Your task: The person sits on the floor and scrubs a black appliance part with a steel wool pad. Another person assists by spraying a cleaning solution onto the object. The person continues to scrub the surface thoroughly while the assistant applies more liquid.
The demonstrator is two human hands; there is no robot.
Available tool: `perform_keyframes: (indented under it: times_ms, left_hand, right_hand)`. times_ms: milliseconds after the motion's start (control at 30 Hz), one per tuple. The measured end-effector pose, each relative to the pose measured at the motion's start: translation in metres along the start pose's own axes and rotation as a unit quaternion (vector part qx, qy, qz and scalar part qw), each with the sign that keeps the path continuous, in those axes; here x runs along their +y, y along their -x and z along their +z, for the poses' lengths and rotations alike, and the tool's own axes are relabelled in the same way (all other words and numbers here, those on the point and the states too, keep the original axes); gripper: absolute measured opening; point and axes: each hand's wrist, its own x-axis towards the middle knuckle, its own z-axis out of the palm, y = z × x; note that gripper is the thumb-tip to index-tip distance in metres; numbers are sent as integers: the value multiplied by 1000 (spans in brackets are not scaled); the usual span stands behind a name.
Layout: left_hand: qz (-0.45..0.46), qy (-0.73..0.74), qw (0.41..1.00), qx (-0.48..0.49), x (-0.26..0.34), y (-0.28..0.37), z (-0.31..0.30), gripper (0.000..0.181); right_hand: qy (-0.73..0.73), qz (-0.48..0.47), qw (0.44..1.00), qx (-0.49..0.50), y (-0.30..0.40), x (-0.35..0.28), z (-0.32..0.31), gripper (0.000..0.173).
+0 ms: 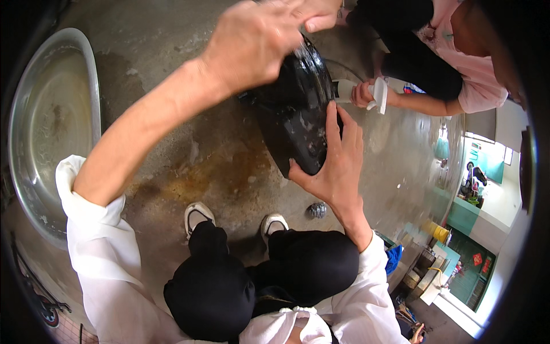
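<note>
A glossy black curved object (296, 116), worn and speckled along its edge, is tilted up before me above the floor. Its exact kind is unclear. My right hand (339, 150) grips its lower end, thumb on one side and fingers on the other. My left hand (253, 47) is blurred over its upper end, and what its fingers hold is hidden. Part of another hand (322, 15) overlaps there at the top; whose it is I cannot tell. From the right, another person's hand (363, 94) grips a white handheld device (343, 91) close beside the black object.
A large metal basin (60, 124) holding some liquid stands at left. A steel-wool ball (317, 210) lies on the wet, stained concrete floor (193, 172) near my shoes (275, 223). The other person (464, 73) is close at upper right. Doorways and household items are at far right.
</note>
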Motion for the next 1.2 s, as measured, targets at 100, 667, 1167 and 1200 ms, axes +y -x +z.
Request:
perform_keyframes:
  times_ms: [100,667,1167,1200]
  left_hand:
    - [99,47,994,-25,44,5,12,6]
    - [109,74,990,-51,59,16,18,6]
    - [-11,85,996,-27,57,33,-8,4]
    - [33,73,996,-40,63,27,-2,5]
  right_hand:
    - [15,4,1000,-1,4,8,1,109]
    - [12,27,999,-11,0,4,9,108]
    - [-29,-8,998,64,-5,-6,15,117]
    - [-36,-8,997,64,-4,-6,16,118]
